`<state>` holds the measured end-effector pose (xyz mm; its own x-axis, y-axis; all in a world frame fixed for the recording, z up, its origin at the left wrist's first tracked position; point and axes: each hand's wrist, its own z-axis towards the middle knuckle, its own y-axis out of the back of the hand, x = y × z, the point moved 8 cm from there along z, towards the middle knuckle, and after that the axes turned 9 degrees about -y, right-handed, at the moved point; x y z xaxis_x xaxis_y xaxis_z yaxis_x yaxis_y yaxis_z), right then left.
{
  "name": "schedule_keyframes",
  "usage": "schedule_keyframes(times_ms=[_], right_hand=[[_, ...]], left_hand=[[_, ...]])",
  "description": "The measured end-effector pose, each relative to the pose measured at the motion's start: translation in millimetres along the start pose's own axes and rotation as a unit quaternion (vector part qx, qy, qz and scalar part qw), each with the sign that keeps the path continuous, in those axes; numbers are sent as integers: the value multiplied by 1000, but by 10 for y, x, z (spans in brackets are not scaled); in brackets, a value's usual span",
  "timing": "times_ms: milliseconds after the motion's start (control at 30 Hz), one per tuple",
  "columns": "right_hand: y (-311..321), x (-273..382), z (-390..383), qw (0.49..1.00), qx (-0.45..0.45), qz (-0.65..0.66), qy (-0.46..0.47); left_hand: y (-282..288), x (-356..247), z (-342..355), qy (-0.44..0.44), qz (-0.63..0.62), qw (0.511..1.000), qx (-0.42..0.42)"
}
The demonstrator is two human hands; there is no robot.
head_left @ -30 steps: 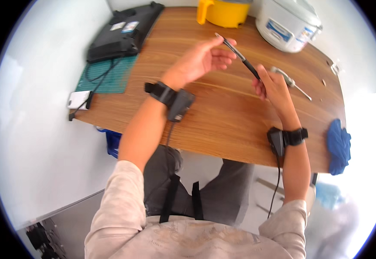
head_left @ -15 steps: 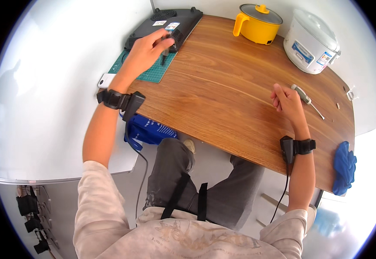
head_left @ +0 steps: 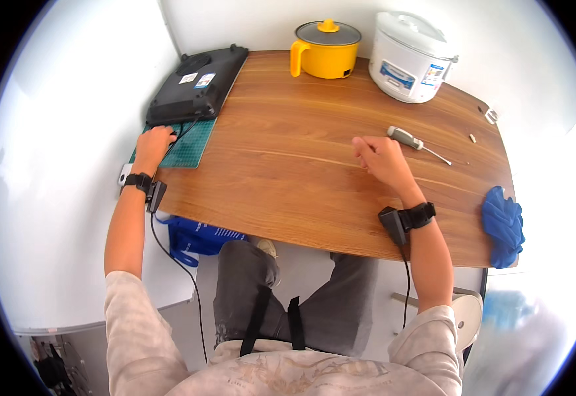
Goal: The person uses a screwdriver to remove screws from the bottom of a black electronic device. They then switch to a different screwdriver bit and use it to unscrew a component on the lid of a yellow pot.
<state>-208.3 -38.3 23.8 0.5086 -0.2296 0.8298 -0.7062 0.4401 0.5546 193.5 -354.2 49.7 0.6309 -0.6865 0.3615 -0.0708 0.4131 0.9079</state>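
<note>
My left hand [head_left: 152, 150] is over the green cutting mat [head_left: 192, 146] at the left of the table, its fingers curled at a black cable [head_left: 181, 134]. The cable runs by a flat black appliance [head_left: 185, 102], which lies underside up with its vent, feet and labels showing, partly on the mat. My right hand [head_left: 384, 158] rests loosely closed on the wooden table [head_left: 288, 171], with nothing visible in it. Just beyond it lies a screwdriver [head_left: 407, 138] with a grey-green handle, its shaft pointing right and toward me.
At the back stand a yellow pot [head_left: 331, 59] with a lid and a white rice cooker [head_left: 408, 66]. A blue cloth [head_left: 501, 228] hangs over the right edge. Small pieces [head_left: 472, 138] lie at the far right. Below the table is a blue bag [head_left: 202, 236].
My left hand has come down from in front of the black appliance onto the mat, bringing the dark cable piece down. My right hand stays near the screwdriver. The whole view has shifted.
</note>
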Motion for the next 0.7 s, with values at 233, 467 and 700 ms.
schedule_keyframes(times_ms=[233, 467, 700], right_hand=[[195, 131, -55, 987, -97, -95, 82], [181, 209, -108, 956, -176, -192, 132], [213, 142, -96, 954, -181, -201, 128]], left_hand=[[654, -597, 518, -32, -49, 994, -90], [550, -1540, 1848, -45, -401, 910, -92], [332, -2000, 2767, 66, -484, 871, -56]])
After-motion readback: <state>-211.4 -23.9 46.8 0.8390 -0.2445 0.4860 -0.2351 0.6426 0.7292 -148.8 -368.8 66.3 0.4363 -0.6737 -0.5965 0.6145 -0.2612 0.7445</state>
